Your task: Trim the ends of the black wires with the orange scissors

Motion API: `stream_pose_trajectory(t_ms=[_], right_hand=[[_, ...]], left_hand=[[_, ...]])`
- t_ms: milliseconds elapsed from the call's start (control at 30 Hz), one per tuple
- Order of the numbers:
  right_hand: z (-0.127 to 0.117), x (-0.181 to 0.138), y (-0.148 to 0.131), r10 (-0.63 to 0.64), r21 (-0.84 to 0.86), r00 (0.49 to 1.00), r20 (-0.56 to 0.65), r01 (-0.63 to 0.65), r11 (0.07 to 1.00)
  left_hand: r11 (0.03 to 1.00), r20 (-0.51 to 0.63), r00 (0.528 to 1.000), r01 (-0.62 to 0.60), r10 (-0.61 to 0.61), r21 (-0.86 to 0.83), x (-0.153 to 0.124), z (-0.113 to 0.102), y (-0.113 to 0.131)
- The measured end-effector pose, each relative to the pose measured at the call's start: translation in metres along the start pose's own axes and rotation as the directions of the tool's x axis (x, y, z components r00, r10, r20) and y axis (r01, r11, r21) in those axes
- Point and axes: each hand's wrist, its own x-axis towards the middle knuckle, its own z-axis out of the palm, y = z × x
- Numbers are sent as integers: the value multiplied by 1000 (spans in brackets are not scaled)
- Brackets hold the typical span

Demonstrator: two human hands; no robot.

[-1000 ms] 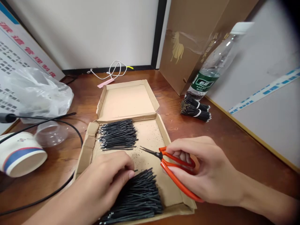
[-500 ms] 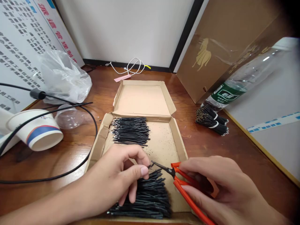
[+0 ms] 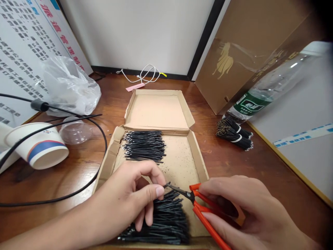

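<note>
Between thumb and index finger, my left hand (image 3: pixel 137 198) pinches a short black wire (image 3: pixel 168 184); only its end shows past the fingertips. My right hand (image 3: pixel 249 205) grips red-handled scissors (image 3: pixel 191 195), their narrow dark blades reaching to that wire end. Below both hands lies an open cardboard box (image 3: pixel 199 156). A loose heap of black wires (image 3: pixel 171 218) fills its near part, partly hidden by my left hand. Farther back, at the box's left side, a neater pile of black wires (image 3: pixel 144 146) shows pale tips. Small dark bits are scattered on the box floor.
Left of the box are a tipped paper cup (image 3: pixel 47 146), a clear plastic lid (image 3: pixel 75 131), a black cable (image 3: pixel 106 139) and a plastic bag (image 3: pixel 73 86). On the right, tied wire bundles (image 3: pixel 234 133) lie by a bottle (image 3: pixel 249 104) and a brown carton (image 3: pixel 234 52). A white cord (image 3: pixel 148 74) rests behind.
The scissor blades have shifted slightly down and come onto the wire end at my left fingertips. My right hand has moved a little with them; the left keeps its pinch.
</note>
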Motion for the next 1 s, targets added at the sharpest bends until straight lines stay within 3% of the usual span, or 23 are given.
stream_pose_trajectory(t_ms=[400, 600, 1000], right_hand=[[0, -4, 0, -1, 8, 999, -46, 2, 1000], [-1, -2, -5, 32, -19, 994, -106, -34, 999], [-2, 1, -4, 3, 47, 997, -75, 0, 999]], left_hand=[[1000, -1, 1000, 1, -1, -3, -2, -1, 4], [996, -6, 996, -85, 85, 0, -4, -1, 4], [998, 23, 999, 50, -49, -33, -7, -2, 5]])
